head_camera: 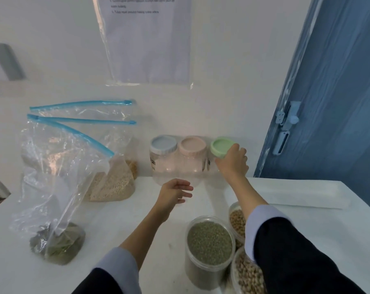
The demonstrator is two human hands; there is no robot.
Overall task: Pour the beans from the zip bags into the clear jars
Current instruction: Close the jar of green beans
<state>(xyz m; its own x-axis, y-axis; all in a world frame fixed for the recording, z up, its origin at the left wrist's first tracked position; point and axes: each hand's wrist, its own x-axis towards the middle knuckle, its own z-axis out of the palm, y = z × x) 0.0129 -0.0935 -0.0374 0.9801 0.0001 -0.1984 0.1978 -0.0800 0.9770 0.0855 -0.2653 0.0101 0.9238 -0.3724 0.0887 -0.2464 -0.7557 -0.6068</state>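
The green lid (222, 147) of the rightmost clear jar is gripped by the curled fingers of the right hand (233, 162), arm stretched out toward the wall. The left hand (173, 193) is held loose above the white table (137, 219) – fingers relaxed, nothing in them – just in front of the pink-lidded jar (192, 158) and the blue-lidded jar (163, 158), both looking empty. Closer in, three lidless jars are seen: one filled with green beans (209, 242), two with pale tan beans (237, 222) partly hidden by the sleeve. On the left, a zip bag (56, 187) with a little green stuff left at the bottom is stood up; behind it, a bag of pale grains (114, 183).
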